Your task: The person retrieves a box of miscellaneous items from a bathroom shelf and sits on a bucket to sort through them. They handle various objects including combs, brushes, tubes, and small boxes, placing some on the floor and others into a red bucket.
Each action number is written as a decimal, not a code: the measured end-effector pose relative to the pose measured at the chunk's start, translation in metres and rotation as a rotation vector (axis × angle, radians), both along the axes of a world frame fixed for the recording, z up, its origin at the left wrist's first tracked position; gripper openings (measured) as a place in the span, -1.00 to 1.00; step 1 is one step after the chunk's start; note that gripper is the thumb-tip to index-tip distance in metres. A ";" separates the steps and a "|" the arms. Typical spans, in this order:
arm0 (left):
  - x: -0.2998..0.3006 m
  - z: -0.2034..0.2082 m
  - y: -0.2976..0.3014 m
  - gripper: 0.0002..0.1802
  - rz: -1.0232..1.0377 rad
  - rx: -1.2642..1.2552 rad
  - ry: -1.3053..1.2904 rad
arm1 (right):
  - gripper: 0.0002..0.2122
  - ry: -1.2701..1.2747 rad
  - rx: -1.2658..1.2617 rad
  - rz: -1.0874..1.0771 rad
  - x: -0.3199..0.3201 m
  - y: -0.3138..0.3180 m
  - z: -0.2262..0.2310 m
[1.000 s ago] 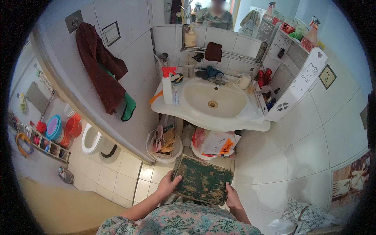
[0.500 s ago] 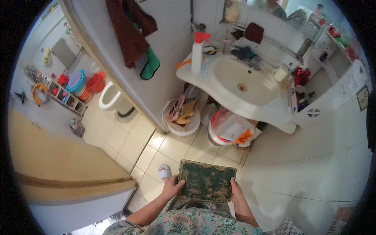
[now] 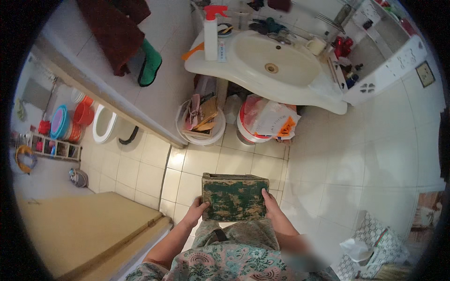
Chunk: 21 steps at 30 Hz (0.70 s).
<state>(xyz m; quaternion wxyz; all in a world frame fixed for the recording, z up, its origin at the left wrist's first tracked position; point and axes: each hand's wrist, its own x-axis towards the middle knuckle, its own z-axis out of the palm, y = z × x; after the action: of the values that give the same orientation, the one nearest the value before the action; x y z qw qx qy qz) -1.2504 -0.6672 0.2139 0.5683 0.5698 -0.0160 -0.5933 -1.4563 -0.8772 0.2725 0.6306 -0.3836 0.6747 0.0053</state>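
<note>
A worn, box-shaped wooden thing [image 3: 235, 201] with flaking green paint is held in front of my body, above the tiled floor. Its broad, patchy face is turned up toward me, and a frame-like rim shows along its far edge. Whether it is a box or a low stool, I cannot tell. My left hand [image 3: 196, 211] grips its left side, thumb on the face. On the opposite side, my right hand [image 3: 269, 204] clasps the edge, its thumb also on top. The other fingers of both hands are largely hidden behind it.
Ahead stands a cream washbasin [image 3: 276, 58] with a white spray bottle [image 3: 211, 40] on its left. Below are a filled white bucket [image 3: 202, 133] and a bag-topped bucket [image 3: 267, 122]. A toilet [image 3: 104, 125] lies beyond the partition; a yellowish door [image 3: 89, 234] is at left.
The wooden thing has tilted, so its far rim now shows. Both hands have kept hold of it. The view has shifted, with the basin and buckets higher and further left.
</note>
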 end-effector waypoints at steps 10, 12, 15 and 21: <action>0.011 -0.051 -0.025 -0.38 -0.036 0.158 0.098 | -0.17 0.033 0.120 -0.083 -0.036 -0.006 -0.117; -0.002 -0.092 -0.036 -0.33 -0.004 0.133 0.071 | -0.16 0.043 0.144 -0.028 -0.044 -0.019 -0.154; -0.026 -0.131 -0.057 -0.32 0.079 0.227 0.125 | -0.15 0.092 0.182 0.067 -0.058 -0.043 -0.200; -0.078 -0.240 -0.064 -0.24 0.252 0.470 0.276 | -0.22 0.201 0.194 0.220 -0.076 -0.081 -0.286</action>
<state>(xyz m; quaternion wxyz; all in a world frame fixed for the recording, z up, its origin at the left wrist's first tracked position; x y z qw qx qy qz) -1.3283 -0.7309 -0.0262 0.4869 0.5973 0.2701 -0.5772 -1.5320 -0.9581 -0.0138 0.5894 -0.3901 0.6847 0.1776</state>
